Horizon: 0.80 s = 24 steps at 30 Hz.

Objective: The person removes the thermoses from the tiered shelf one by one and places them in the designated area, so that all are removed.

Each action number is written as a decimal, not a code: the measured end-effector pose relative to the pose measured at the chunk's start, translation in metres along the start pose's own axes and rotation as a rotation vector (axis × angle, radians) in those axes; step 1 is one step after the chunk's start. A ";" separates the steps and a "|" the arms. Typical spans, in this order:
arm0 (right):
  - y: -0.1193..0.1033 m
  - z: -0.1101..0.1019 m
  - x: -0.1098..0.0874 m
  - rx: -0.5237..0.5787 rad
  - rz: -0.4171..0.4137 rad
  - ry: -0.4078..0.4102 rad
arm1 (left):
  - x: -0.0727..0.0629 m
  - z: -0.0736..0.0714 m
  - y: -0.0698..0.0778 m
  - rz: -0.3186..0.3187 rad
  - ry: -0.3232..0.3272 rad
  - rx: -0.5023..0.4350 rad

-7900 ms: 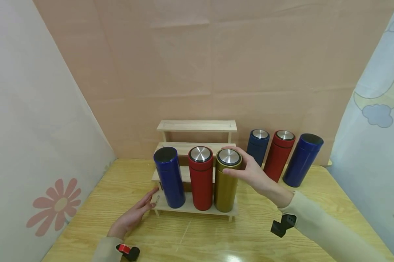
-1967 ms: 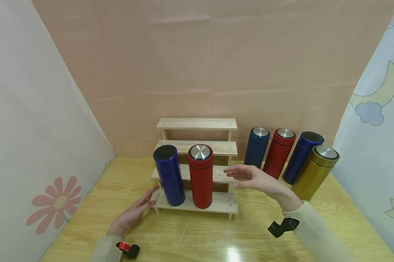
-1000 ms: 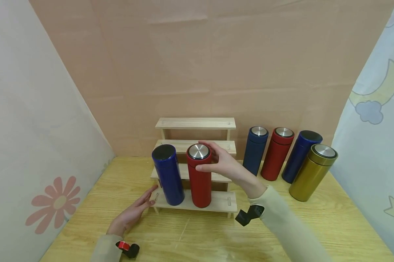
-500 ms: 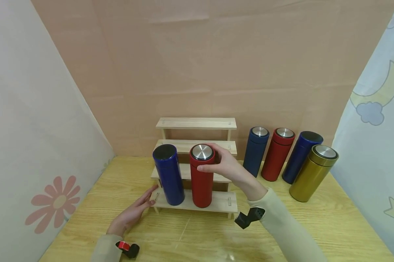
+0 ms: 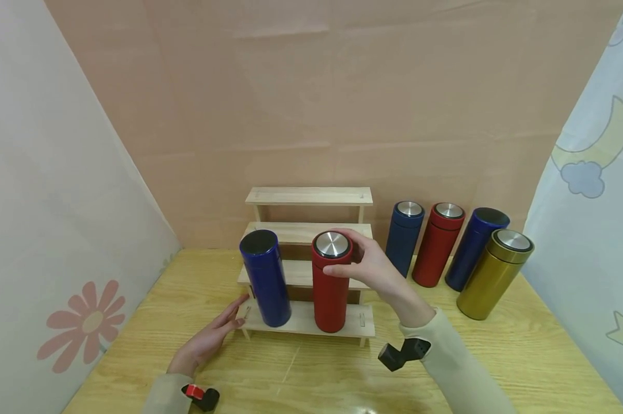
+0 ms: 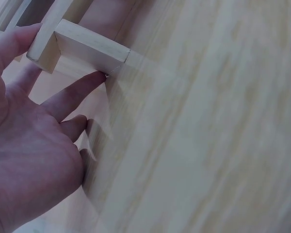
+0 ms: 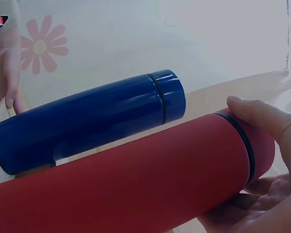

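My right hand [image 5: 375, 267] grips a red thermos [image 5: 331, 299] near its steel-topped lid, thumb in front and fingers behind. The thermos stands over the lowest step of a pale wooden tiered rack [image 5: 311, 195]. In the right wrist view, the red thermos [image 7: 121, 179] fills the foreground, and the thumb lies across its lid seam. To its left a glossy blue thermos [image 5: 267, 287] with a black top stands on the same step. My left hand [image 5: 210, 339] rests at the rack's left end, its fingers extended against the wooden end [image 6: 89, 46] in the left wrist view.
On the wooden table [image 5: 213, 391], right of the rack, stand a dark blue thermos [image 5: 404, 241], another red thermos [image 5: 438, 253], a glossy blue thermos [image 5: 463, 259] and a gold thermos [image 5: 489, 282]. A tan backdrop [image 5: 311, 103] hangs close behind the rack.
The gold thermos has gone from the rack to the table's right side. My right hand then took hold of the red thermos and shifted it slightly right. The left hand has stayed put.
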State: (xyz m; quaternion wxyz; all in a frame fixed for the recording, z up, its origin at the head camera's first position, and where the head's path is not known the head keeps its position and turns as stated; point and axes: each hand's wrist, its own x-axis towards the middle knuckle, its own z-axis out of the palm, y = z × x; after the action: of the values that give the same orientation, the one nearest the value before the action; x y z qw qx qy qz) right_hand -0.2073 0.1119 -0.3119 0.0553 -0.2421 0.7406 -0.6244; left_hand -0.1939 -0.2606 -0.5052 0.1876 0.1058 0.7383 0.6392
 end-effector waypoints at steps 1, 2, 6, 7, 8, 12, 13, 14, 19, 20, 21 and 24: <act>0.000 -0.001 -0.001 -0.001 -0.001 0.004 | 0.000 0.000 0.000 -0.001 0.001 -0.001; 0.000 -0.003 -0.003 -0.005 -0.001 0.010 | 0.000 0.000 0.000 -0.004 0.002 -0.003; 0.000 -0.009 -0.009 -0.001 0.000 0.026 | 0.000 0.001 0.000 -0.012 0.003 -0.006; 0.000 -0.011 -0.011 0.001 0.002 0.033 | 0.000 0.001 0.001 -0.013 0.004 -0.005; -0.001 -0.012 -0.013 0.001 0.005 0.040 | 0.000 0.001 0.001 -0.014 0.004 -0.006; -0.002 -0.020 -0.019 0.014 0.008 0.060 | -0.001 0.001 0.002 -0.014 -0.001 -0.004; -0.003 -0.022 -0.021 0.010 0.010 0.067 | -0.001 0.001 0.002 -0.014 -0.003 -0.004; -0.004 -0.024 -0.023 0.008 0.010 0.072 | -0.001 0.001 0.002 -0.014 -0.005 -0.005; -0.006 -0.035 -0.031 0.004 -0.001 0.083 | -0.002 -0.001 0.001 -0.017 -0.012 -0.005; -0.006 -0.038 -0.032 0.007 -0.004 0.084 | -0.002 -0.001 0.001 -0.019 -0.014 -0.004; -0.006 -0.041 -0.034 0.005 -0.009 0.086 | -0.002 -0.002 0.001 -0.020 -0.016 -0.003; -0.005 -0.049 -0.039 -0.002 -0.007 0.099 | -0.002 -0.003 0.000 -0.022 -0.023 -0.002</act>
State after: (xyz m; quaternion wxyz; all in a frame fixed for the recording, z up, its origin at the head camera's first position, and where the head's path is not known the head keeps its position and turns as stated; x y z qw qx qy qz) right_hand -0.1902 0.1724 -0.3051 0.0162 -0.2133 0.7422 -0.6351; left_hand -0.1935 -0.2634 -0.5043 0.2031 0.1049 0.7365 0.6367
